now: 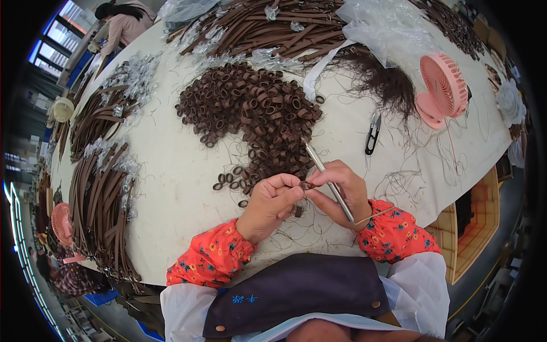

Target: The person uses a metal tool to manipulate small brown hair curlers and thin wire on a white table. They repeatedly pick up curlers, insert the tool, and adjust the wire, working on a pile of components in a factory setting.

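Left hand [270,206], right hand [348,185]: fingertips [297,192] pinching brown loop [306,185]; silver rod [338,195] across right hand; loop heap [256,105] just beyond fingertips.

Small brown loop [306,185], pinched; slim silver rod [330,183] slanting just right of it.

White worktable [162,188] bearing a heap of small dark-brown oval rings [245,105]. Left of the heap lie long flat brown straps [98,199]; beyond it, further straps [259,28]; to its right, black-handled metal thread snips [372,137] and a round pink plastic fan [441,85].
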Demonstrator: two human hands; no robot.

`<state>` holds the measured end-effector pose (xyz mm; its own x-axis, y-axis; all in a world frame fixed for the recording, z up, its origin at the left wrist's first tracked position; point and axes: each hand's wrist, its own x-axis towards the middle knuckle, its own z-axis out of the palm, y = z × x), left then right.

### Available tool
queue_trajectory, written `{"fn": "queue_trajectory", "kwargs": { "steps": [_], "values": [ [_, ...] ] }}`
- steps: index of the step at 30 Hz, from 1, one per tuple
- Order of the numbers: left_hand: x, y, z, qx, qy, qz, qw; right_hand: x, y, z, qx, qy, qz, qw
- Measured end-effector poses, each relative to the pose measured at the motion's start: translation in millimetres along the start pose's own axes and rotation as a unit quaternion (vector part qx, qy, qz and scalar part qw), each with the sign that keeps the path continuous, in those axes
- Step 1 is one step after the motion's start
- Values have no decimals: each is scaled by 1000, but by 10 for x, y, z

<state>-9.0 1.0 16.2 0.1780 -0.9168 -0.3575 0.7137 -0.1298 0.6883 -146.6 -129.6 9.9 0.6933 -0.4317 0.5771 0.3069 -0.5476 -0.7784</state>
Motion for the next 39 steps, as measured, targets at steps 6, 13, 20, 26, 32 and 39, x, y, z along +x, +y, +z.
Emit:
{"fn": "queue_trajectory", "kwargs": {
  "steps": [6, 13, 20, 26, 32, 39],
  "values": [
    [16, 46, -42, 28, 55, 25, 998, 73, -157, -108, 146, 13, 131, 980],
    [15, 67, -32, 34, 82, 26, 996, 66, -81, -271, 197, -23, 124, 972],
    [11, 55, -35, 43, 67, 26, 996, 67, -74, -212, 199, -23, 129, 971],
    [7, 70, -9, 54, 69, 23, 996, 73, -71, -202, 164, -27, 136, 977],
    [-37, 332, -114, 388, 66, 97, 914, 89, -67, -271, 181, 15, 136, 974],
    [-156, 768, -288, 737, 113, 222, 628, 65, -105, -244, 236, 49, 189, 952]
  ]
}}
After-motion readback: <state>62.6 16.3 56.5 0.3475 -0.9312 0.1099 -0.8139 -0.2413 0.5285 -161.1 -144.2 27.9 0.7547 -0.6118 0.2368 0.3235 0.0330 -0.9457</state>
